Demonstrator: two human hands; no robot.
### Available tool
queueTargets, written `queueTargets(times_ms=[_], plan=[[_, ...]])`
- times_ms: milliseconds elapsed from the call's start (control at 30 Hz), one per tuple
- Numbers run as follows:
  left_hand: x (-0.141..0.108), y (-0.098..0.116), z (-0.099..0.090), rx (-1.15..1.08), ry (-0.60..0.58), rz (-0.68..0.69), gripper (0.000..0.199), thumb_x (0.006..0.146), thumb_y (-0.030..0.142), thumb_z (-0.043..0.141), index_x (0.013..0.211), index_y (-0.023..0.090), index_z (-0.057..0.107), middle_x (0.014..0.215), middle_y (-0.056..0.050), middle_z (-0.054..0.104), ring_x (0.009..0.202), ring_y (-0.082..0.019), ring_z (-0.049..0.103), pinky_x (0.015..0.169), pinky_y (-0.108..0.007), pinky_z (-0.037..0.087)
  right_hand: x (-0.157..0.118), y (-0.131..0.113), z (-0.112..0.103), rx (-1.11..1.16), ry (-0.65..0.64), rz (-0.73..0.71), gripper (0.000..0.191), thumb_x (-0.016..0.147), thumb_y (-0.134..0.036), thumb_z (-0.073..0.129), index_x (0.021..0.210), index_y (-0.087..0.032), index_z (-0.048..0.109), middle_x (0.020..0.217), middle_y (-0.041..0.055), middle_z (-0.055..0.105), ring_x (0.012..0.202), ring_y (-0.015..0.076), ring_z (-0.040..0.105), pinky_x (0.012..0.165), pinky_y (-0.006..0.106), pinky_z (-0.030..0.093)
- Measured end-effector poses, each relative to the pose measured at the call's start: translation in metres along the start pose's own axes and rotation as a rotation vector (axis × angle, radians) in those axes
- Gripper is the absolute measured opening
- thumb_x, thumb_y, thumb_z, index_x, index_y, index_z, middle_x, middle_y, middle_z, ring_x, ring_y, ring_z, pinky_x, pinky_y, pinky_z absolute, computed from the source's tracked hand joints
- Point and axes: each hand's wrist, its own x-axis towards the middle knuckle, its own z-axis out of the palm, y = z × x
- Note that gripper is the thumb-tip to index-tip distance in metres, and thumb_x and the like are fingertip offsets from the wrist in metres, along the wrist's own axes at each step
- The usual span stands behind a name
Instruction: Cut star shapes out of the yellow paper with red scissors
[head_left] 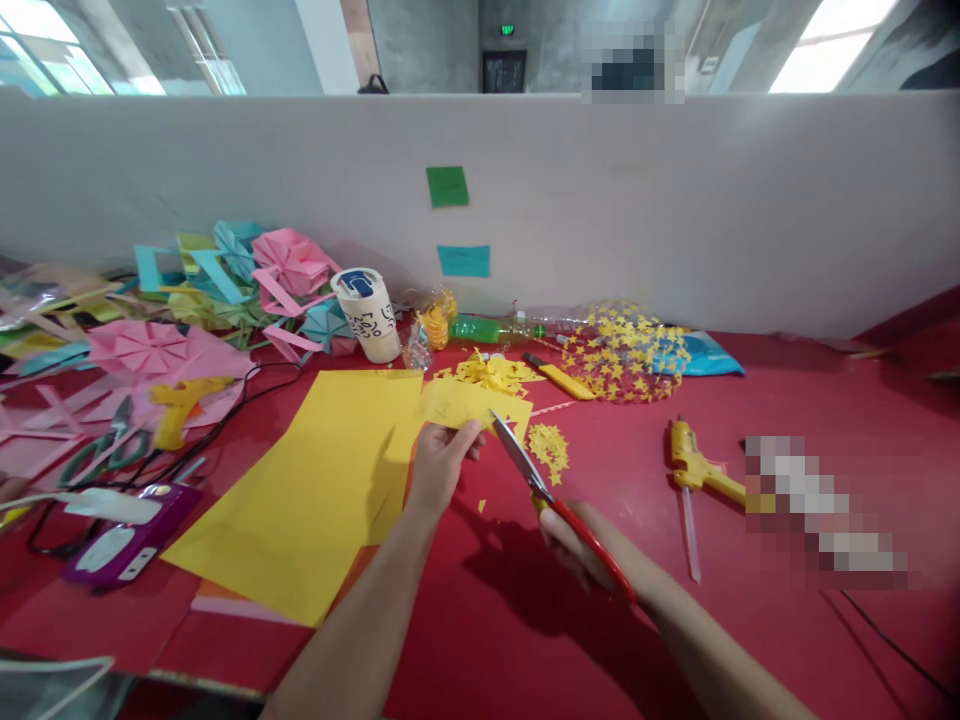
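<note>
Tabletop (600, 640) red. Mid-frame, my scissors' handles (596, 545) red; paper sheets (330, 480) left of centre plain yellow. Upper left, cup (370, 318) white with dark markings. Lower left, power strip (131, 540) purple and white. Upper centre, notes (448, 187) green, blue.

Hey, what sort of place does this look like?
Probably a craft workspace: there are scissors in the right hand, a heap of small yellow stars and a glue gun on the table.
</note>
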Motion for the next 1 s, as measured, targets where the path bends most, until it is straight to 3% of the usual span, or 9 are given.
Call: queueTargets(times_ms=[200, 467, 1000], plan=[[-0.007, 0.001, 0.007, -0.007, 0.004, -0.012, 0.026, 0.08, 0.035, 0.065, 0.063, 0.015, 0.063, 0.057, 0.001, 0.06, 0.051, -0.009, 0.053, 0.053, -0.022, 0.045, -0.002, -0.002, -0.001, 0.011, 0.001, -0.035, 0.064, 0.077, -0.085, 0.039, 0.068, -0.021, 0.038, 0.05, -0.0092, 0.037, 0.036, 0.0052, 0.036, 0.034, 0.017, 0.03], [-0.008, 0.0, 0.007, 0.013, -0.003, -0.009, 0.028, 0.081, 0.035, 0.063, 0.061, 0.015, 0.063, 0.056, 0.001, 0.059, 0.053, -0.01, 0.053, 0.055, -0.022, 0.044, -0.007, -0.009, -0.001, -0.007, -0.005, -0.063, 0.058, 0.084, -0.075, 0.043, 0.066, -0.021, 0.038, 0.05, -0.0087, 0.036, 0.039, 0.006, 0.037, 0.037, 0.017, 0.029], [-0.009, 0.001, 0.013, -0.023, -0.004, -0.01, 0.029, 0.079, 0.036, 0.065, 0.059, 0.015, 0.061, 0.053, 0.002, 0.057, 0.049, -0.009, 0.052, 0.053, -0.022, 0.043, 0.002, 0.005, 0.005, 0.073, 0.032, 0.0, 0.058, 0.084, -0.076, 0.041, 0.067, -0.021, 0.041, 0.047, -0.0098, 0.037, 0.033, 0.005, 0.033, 0.029, 0.016, 0.03]])
